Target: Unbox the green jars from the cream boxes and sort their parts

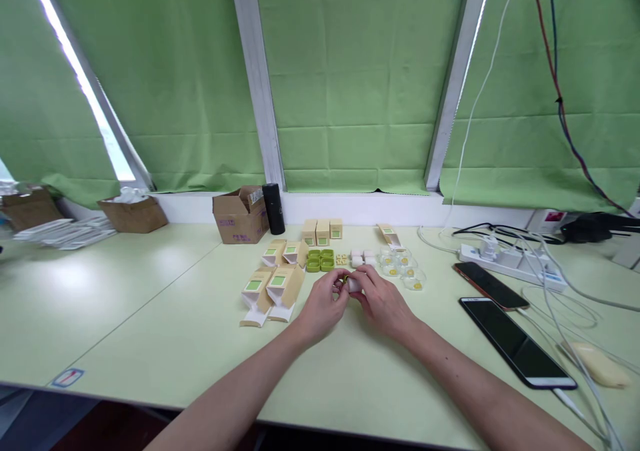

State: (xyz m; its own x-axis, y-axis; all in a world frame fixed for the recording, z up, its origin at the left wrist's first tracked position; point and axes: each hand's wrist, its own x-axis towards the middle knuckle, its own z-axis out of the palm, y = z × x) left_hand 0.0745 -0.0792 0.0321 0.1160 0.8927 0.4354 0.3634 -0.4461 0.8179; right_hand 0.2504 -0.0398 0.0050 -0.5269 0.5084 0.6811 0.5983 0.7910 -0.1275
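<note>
Over the middle of the table, my left hand (324, 306) and my right hand (384, 302) meet with fingertips pinched. Between the right fingers is a small white rounded piece (354, 285). At the left fingertips a small green piece (345, 279) shows, mostly hidden, up against the white one. Just beyond lie green square trays (321, 260), small yellowish pieces (341, 260) and more white and pinkish pieces (363, 258). Clear round plastic pieces with yellow centres (413, 278) lie past my right hand. Several open beige cartons (285, 284) with green labels lie left of my left hand.
Closed beige boxes (323, 230) stand farther back, near a cardboard box (240, 216) and a black cylinder (273, 209). An opened carton (389, 236) lies right of them. Two phones (517, 341), a power strip (510, 261) and loose cables occupy the right side.
</note>
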